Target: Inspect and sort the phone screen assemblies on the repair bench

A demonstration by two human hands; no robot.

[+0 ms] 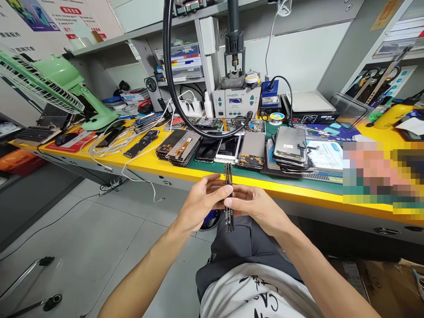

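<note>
Over my lap, just off the front edge of the bench, a few thin dark phone screens (229, 221) are held upright and seen edge-on. My left hand (198, 203) pinches them from the left, thumb across the near edges. From the right, my right hand (260, 207) grips the same stack, its thumb just below the left one. Their flat faces are hidden from this angle. Beyond the hands lie a white-framed phone screen (228, 148), a grey screen panel with a flex cable (251, 149) and a pile of screen panels (183, 148).
A thick stack of screens (289, 148) stands right of centre on the yellow bench (185, 173). A black hose (168, 66) arches down before the soldering station (236, 101). A green fan (89, 104) and white cables (109, 143) occupy the left. The far right is pixelated.
</note>
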